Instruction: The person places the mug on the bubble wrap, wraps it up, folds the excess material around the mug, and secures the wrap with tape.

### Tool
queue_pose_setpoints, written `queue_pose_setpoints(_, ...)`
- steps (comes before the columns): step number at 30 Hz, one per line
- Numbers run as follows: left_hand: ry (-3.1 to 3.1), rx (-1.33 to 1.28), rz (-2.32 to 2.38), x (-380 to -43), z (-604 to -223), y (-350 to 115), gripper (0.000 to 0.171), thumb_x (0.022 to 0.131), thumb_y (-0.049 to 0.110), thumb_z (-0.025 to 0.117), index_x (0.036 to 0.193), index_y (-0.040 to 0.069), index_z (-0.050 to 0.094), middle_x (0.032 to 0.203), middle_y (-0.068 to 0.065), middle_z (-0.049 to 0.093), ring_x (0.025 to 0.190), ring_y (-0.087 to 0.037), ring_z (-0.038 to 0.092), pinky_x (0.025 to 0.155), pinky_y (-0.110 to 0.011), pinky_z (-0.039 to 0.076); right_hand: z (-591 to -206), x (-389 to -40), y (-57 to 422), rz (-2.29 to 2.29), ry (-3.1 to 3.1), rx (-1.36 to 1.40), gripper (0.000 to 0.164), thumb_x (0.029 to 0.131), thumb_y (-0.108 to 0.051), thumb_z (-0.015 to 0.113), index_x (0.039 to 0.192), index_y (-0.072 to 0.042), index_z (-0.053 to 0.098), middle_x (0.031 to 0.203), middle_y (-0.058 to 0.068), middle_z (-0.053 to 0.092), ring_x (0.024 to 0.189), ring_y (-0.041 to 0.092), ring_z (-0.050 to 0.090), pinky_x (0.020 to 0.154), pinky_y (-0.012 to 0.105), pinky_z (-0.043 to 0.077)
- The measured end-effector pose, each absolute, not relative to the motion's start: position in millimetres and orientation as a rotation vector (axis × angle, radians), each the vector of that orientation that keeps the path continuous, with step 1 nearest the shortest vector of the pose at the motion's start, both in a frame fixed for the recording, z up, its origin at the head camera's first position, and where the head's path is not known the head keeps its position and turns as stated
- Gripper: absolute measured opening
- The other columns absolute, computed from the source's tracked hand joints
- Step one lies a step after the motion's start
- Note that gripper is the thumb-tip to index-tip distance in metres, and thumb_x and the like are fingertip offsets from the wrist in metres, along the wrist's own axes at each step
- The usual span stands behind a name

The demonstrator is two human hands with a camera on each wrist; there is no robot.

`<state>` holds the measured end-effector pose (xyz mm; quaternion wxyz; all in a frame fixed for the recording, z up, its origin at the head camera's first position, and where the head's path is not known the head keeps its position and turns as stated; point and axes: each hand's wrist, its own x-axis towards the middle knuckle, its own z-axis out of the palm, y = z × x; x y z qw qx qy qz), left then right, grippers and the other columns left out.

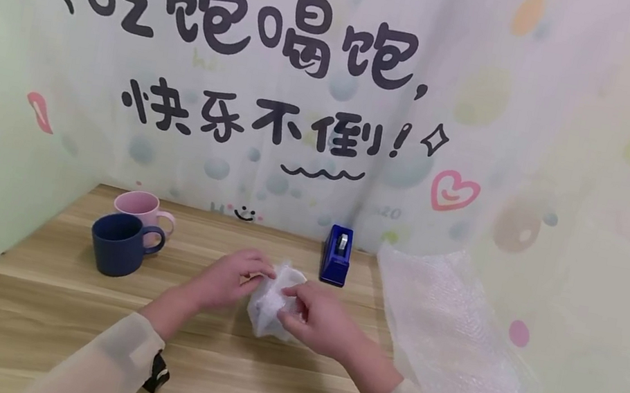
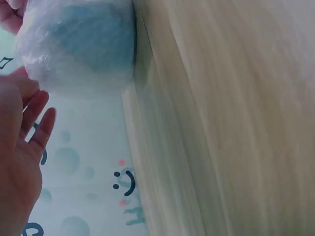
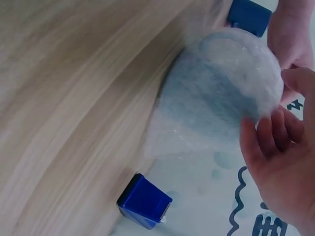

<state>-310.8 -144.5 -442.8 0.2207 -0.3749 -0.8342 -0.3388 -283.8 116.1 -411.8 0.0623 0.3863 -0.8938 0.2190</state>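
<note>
A bundle [image 1: 263, 317] in clear bubble wrap stands on the wooden table between my two hands. Through the wrap in the left wrist view, the wrapped thing [image 2: 93, 39] looks pale blue-grey; its shape is mostly hidden. My left hand [image 1: 229, 277] pinches the wrap at the bundle's upper left edge with its fingertips, the other fingers loosely bent. From the right, my right hand [image 1: 325, 319] holds the top of the wrap between thumb and curled fingers. The right wrist view shows a loose flap of wrap [image 3: 170, 135] hanging at one end of the bundle.
On the left of the table [image 1: 183, 370] stand a dark blue mug [image 1: 116, 253] and, behind it, a pink mug [image 1: 138, 202]. A blue tape dispenser [image 1: 336, 260] is behind the bundle. A flat bubble wrap sheet [image 1: 448, 339] lies on the right, against the wall.
</note>
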Motion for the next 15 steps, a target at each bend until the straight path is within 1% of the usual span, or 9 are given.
queue_pose_setpoints(2,-2.312,-1.055,-0.904,-310.0,-444.0,-142.6,0.020,0.100,-0.004,0.071,0.114,0.006,0.081,0.127,-0.010,0.078,0.121,-0.032,0.071,0.102,-0.050,0.062,-415.5,-282.7,116.3,0.497,-2.599,1.183,0.035,0.102,-0.032,0.079,0.127,-0.008,0.075,0.113,0.003,0.067,0.102,0.019,0.063,0.089,0.033,0.059)
queue_pose_setpoints(4,-2.331,-1.069,-0.888,-308.6,-443.2,-141.1,0.020,0.101,0.000,0.071,0.116,0.007,0.081,0.132,-0.010,0.078,0.126,-0.034,0.070,0.107,-0.054,0.060,-418.8,-282.7,116.2,0.356,-2.506,1.174,0.040,0.100,-0.038,0.082,0.127,-0.010,0.073,0.125,0.007,0.070,0.115,0.025,0.065,0.101,0.040,0.057)
queue_pose_setpoints(6,-2.361,-1.078,-0.888,-307.4,-441.0,-140.3,0.020,0.102,0.003,0.071,0.118,0.007,0.081,0.131,-0.010,0.078,0.126,-0.034,0.068,0.109,-0.056,0.057,-421.4,-283.5,115.8,0.257,-2.454,1.165,0.042,0.100,-0.042,0.081,0.128,-0.012,0.071,0.129,0.007,0.074,0.121,0.027,0.067,0.108,0.047,0.055)
queue_pose_setpoints(8,-2.396,-1.083,-0.889,-306.8,-438.4,-139.2,0.019,0.102,0.006,0.071,0.118,0.008,0.081,0.126,-0.008,0.078,0.123,-0.032,0.068,0.109,-0.055,0.057,-423.4,-284.3,115.8,0.192,-2.438,1.158,0.045,0.100,-0.045,0.079,0.131,-0.013,0.069,0.125,0.005,0.078,0.120,0.025,0.071,0.111,0.050,0.054)
queue_pose_setpoints(10,-2.438,-1.060,-0.905,-306.2,-435.7,-138.4,0.021,0.103,0.008,0.071,0.122,0.009,0.078,0.125,-0.007,0.077,0.123,-0.030,0.068,0.108,-0.054,0.057,-425.5,-285.2,116.6,0.144,-2.444,1.152,0.047,0.102,-0.046,0.077,0.134,-0.013,0.068,0.122,0.004,0.079,0.117,0.024,0.072,0.110,0.050,0.053)
queue_pose_setpoints(12,-2.470,-1.044,-0.917,-306.0,-433.4,-137.9,0.023,0.103,0.009,0.072,0.125,0.010,0.076,0.125,-0.006,0.076,0.123,-0.029,0.067,0.107,-0.052,0.058,-426.9,-286.4,117.9,0.109,-2.448,1.157,0.049,0.104,-0.047,0.074,0.138,-0.012,0.069,0.126,0.005,0.079,0.119,0.025,0.072,0.112,0.052,0.051)
queue_pose_setpoints(15,-2.488,-1.051,-0.891,-305.4,-431.3,-137.4,0.025,0.102,0.009,0.071,0.126,0.010,0.077,0.122,-0.006,0.076,0.121,-0.029,0.067,0.105,-0.050,0.058,-428.0,-289.0,120.1,0.060,-2.440,1.177,0.051,0.106,-0.047,0.071,0.142,-0.012,0.071,0.130,0.003,0.078,0.120,0.025,0.070,0.111,0.052,0.049)
